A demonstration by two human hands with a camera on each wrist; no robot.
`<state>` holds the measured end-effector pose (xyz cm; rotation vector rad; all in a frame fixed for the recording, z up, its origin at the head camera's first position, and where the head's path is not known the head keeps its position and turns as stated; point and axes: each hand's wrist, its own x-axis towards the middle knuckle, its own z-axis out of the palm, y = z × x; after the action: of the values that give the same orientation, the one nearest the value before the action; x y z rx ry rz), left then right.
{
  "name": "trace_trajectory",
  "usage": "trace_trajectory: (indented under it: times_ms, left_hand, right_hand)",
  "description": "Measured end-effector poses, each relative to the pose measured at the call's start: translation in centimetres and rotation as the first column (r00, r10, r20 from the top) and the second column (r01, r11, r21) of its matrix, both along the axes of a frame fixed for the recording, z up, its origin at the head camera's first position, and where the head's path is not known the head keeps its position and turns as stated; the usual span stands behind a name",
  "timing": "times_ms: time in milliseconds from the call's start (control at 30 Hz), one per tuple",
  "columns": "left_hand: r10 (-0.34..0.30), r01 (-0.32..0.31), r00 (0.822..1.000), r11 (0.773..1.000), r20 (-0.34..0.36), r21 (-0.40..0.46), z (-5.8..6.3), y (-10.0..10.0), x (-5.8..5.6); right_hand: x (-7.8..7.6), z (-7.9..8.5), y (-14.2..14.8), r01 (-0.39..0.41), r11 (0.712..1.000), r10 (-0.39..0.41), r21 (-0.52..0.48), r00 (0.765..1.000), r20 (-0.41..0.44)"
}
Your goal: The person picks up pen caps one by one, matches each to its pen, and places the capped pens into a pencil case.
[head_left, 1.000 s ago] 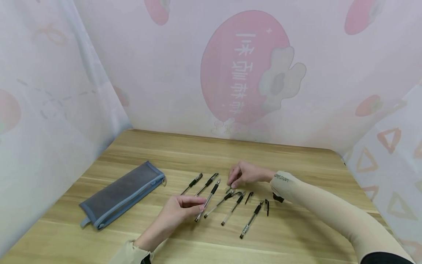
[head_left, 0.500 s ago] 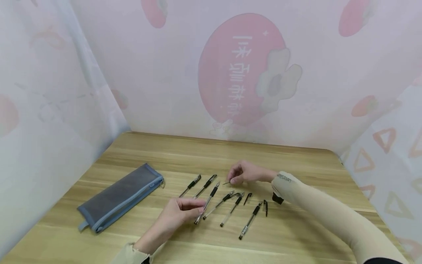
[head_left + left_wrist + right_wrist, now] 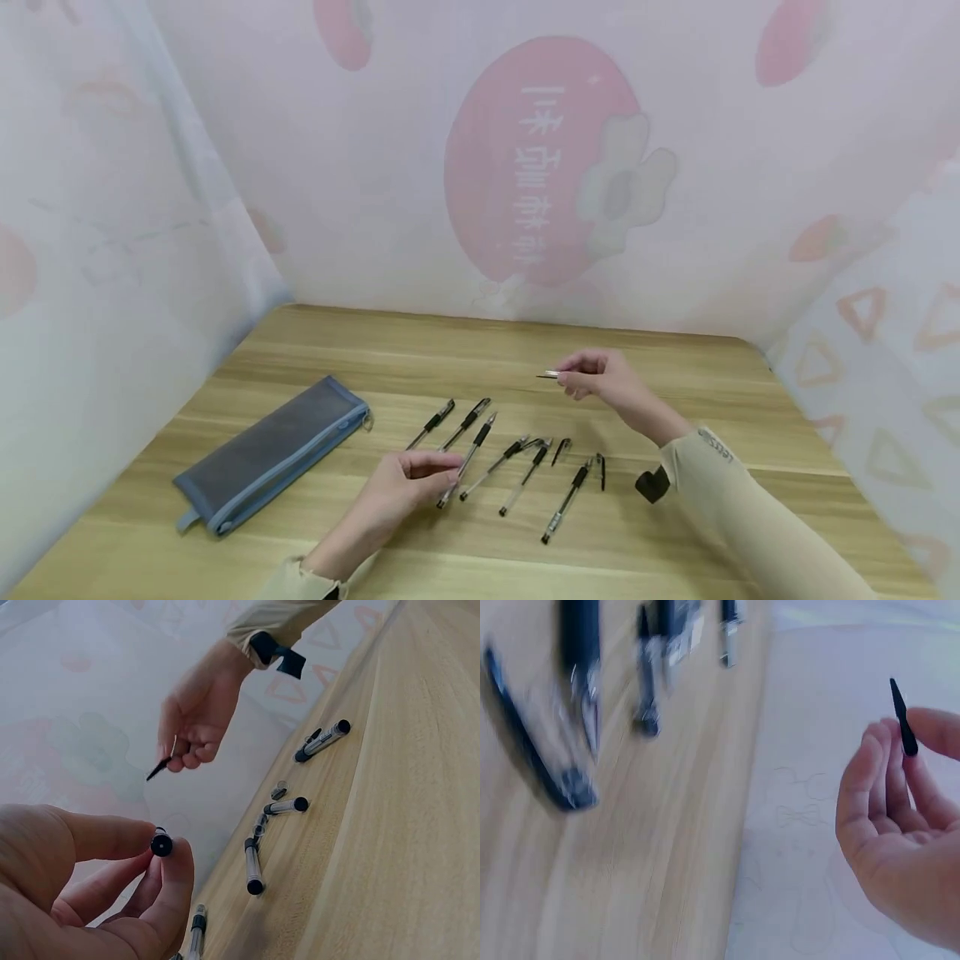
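Note:
My left hand (image 3: 405, 487) pinches an uncapped black gel pen (image 3: 477, 444) near its rear end between thumb and fingers, tip pointing away; the left wrist view shows its round black end (image 3: 161, 844). Raised to the right, my right hand (image 3: 603, 382) pinches a pen cap (image 3: 550, 375) with a black clip, seen edge-on in the right wrist view as a dark clip (image 3: 902, 718). Between and below the hands, three uncapped pens lie on the table, the nearest one a black-gripped pen (image 3: 567, 502). Two loose caps, one a black-clipped cap (image 3: 602, 472), lie beside them.
Two capped pens, one a black-capped pen (image 3: 432, 423), lie just beyond my left hand. A grey-blue zip pencil case (image 3: 273, 454) rests at the left of the wooden table (image 3: 420, 350). Printed curtains (image 3: 360, 183) stand behind and at both sides.
My right hand has lifted away from the table and moved to the right with the pen cap pinched in it. My left hand keeps its hold on the pen with little movement.

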<state>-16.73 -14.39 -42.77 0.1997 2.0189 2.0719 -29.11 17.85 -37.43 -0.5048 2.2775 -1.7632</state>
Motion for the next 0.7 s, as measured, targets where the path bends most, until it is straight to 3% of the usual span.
trace_trajectory:
  times_ms: [167, 300, 500, 600, 700]
  left_hand:
    - [0.044, -0.044, 0.999, 0.999, 0.019, -0.012, -0.1, -0.2, -0.3]
    - [0.074, -0.074, 0.996, 0.997, 0.039, 0.003, -0.3, -0.1, -0.5]
    - [0.077, -0.077, 0.996, 0.997, 0.042, 0.016, -0.2, 0.4, -0.7]
    - [0.07, -0.071, 0.997, 0.997, 0.037, 0.025, -0.1, 0.7, -0.9]
    - [0.069, -0.07, 0.997, 0.997, 0.036, 0.028, 0.0, 1.0, -0.8]
  right_hand:
    - [1.6, 0.3, 0.4, 0.091, 0.994, -0.088, -0.053, 0.995, 0.049]
    - [3.4, -0.2, 0.4, 0.166, 0.979, -0.151, -0.116, 0.979, 0.134]
    - [5.7, -1.5, -0.7, 0.286, 0.914, -0.197, -0.288, 0.933, 0.302]
    - [6.3, -2.1, -1.5, 0.338, 0.872, -0.216, -0.353, 0.915, 0.341]
    - [7.0, -2.7, -2.2, 0.349, 0.855, -0.217, -0.383, 0.912, 0.347]
